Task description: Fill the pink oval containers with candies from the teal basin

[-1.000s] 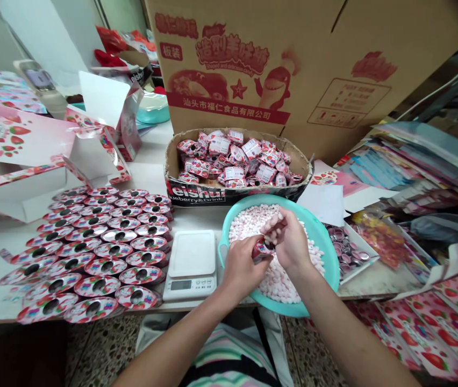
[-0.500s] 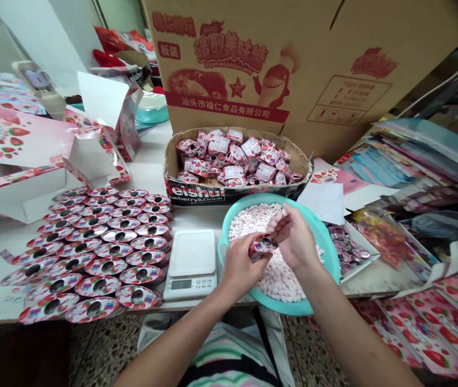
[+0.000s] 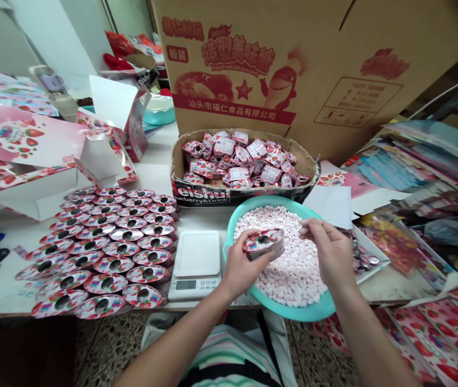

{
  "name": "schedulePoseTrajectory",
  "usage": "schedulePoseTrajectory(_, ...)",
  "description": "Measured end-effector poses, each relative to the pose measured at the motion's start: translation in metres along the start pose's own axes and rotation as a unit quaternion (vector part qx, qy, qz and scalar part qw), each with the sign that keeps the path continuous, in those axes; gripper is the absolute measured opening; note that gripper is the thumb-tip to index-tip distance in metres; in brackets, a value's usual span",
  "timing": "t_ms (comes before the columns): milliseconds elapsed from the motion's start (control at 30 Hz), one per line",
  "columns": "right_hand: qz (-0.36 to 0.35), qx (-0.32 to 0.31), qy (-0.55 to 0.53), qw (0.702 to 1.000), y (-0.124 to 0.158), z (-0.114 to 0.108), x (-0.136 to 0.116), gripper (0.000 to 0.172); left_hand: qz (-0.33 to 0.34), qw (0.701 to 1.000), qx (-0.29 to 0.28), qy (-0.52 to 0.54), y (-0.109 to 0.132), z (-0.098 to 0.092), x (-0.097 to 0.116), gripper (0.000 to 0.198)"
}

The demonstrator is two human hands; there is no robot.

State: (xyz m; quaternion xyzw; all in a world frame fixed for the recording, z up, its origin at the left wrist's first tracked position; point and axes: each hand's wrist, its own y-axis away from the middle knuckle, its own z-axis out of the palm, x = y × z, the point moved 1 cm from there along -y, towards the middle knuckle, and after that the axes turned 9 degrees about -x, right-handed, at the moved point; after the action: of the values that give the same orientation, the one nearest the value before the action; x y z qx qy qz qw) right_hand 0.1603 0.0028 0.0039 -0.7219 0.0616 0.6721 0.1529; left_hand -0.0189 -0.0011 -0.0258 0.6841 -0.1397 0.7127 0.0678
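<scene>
My left hand (image 3: pixel 242 270) grips a small oval candy box (image 3: pixel 263 242), printed with strawberries, a round dark hole in its top. It is held over a turquoise basin (image 3: pixel 299 313) full of small pale pink candies (image 3: pixel 291 277). To the right, above the same candies, my right hand (image 3: pixel 330 250) has its fingertips pressed together; what they hold, if anything, I cannot make out. Left of the basin stands a white digital scale (image 3: pixel 197 255), its plate bare. Rows of matching oval boxes (image 3: pixel 126 235) with holed tops fill the table beyond it.
Behind the basin, an open-topped carton (image 3: pixel 221 198) holds many wrapped oval boxes. A large brown carton (image 3: pixel 313 59) rises behind it. At right lie a white tray (image 3: pixel 374 269) of small round caps and stacked printed sheets (image 3: pixel 414 145). Opened pink packaging (image 3: pixel 55 131) stands at left.
My right hand has moved right, away from the oval box, and its cupped fingers have come together. The box stays in my left hand, more of its top showing. The view has shifted slightly.
</scene>
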Motion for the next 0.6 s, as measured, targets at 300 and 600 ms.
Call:
schedulePoseTrajectory(300, 0.069, -0.011, 0.094, 0.993, 0.018, -0.029, 0.035, 0.039, -0.016, 1.000, 0.006, 0.020, -0.003, -0.001, 0.016, 0.040)
schedulePoseTrajectory(600, 0.080, -0.066, 0.175, 0.979, 0.026, -0.038, 0.059, 0.040, 0.010, 0.999, 0.043, -0.026, 0.012, -0.021, 0.041, 0.040)
